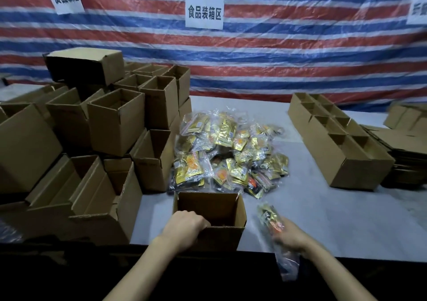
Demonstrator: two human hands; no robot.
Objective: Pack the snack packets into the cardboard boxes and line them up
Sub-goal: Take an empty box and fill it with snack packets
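The left hand curls over the near rim of the box. The right hand grips a packet just beside the box, at the desk edge. The packet looks light, soft and slippery, so hold its middle firmly.

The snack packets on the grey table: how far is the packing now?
Done: a row of brown cardboard boxes stands lined up at right, contents unseen. In hand: the left hand grips an open brown box; the right hand holds a gold-and-black packet. Remaining: the packet pile and stacked empty boxes.
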